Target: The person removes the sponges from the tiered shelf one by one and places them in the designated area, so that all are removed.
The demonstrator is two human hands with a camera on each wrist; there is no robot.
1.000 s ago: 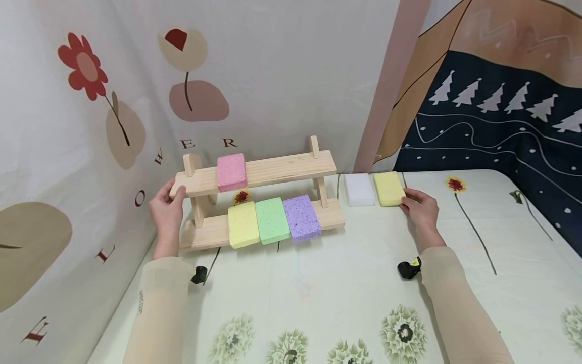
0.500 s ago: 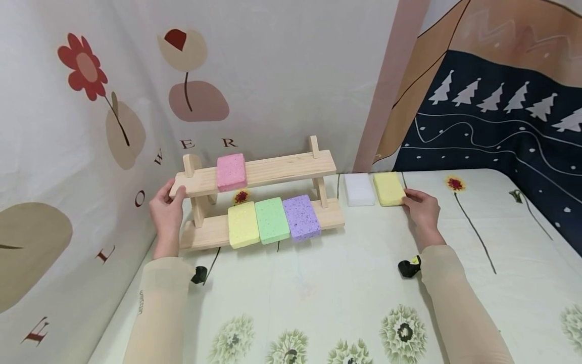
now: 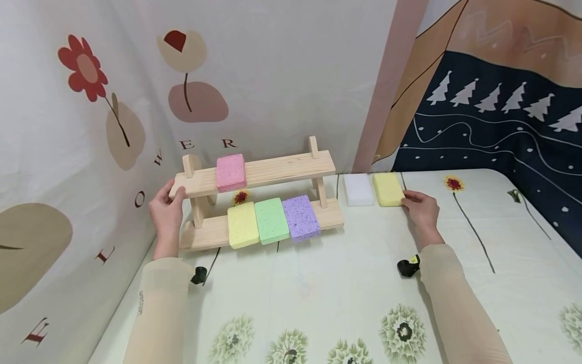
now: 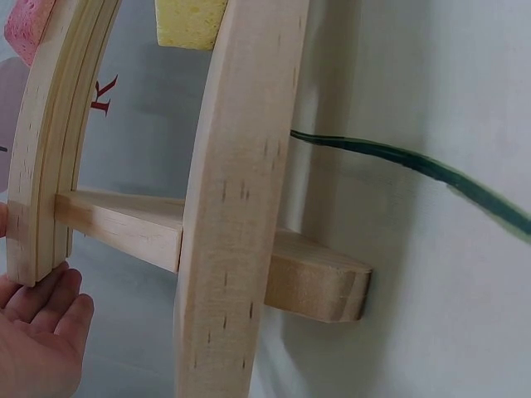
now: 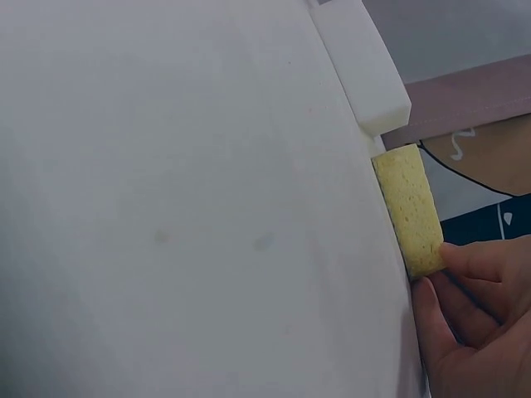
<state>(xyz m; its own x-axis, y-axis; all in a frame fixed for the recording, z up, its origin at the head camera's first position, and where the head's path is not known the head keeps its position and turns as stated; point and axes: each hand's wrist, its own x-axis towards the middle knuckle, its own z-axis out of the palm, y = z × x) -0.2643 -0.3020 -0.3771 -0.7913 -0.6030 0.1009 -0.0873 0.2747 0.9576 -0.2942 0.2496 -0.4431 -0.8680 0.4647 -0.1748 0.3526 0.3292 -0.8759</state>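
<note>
A two-tier wooden shelf stands by the back wall. At the left end of its upper board, my left hand grips the wood, fingertips under the edge in the left wrist view. A pink sponge lies on the upper board. The lower board carries a yellow sponge, a green sponge and a purple sponge side by side. Right of the shelf, my right hand pinches the right end of another yellow sponge, which lies on the table. Thumb and finger meet that end in the right wrist view.
A white sponge-like block lies between the shelf and the yellow sponge on the table. Printed cloth walls rise behind and at the left. A flower-patterned cloth covers the table.
The view has shifted very slightly. Both hands stay in place, and the shelf and sponges have not visibly moved.
</note>
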